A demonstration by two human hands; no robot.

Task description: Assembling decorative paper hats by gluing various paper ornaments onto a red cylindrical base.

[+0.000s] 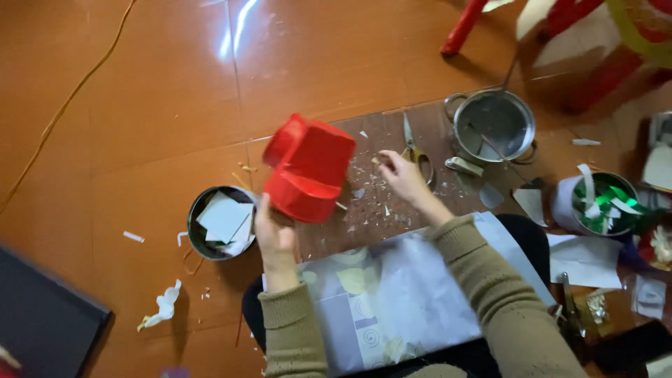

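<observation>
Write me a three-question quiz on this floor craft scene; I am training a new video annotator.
1. Which hand holds the red folded paper shape?
2. True or false: the yellow-handled scissors lie inside the empty steel pot with two handles.
3. What fills the small round metal tin beside the left hand?

Key:
1. The left hand; the right hand pinches a small scrap.
2. False; they lie on the floor beside the right hand.
3. White paper pieces.

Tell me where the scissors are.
The scissors lie on the floor near the top centre of the head view, just beyond the right hand and left of the steel pot.
</observation>
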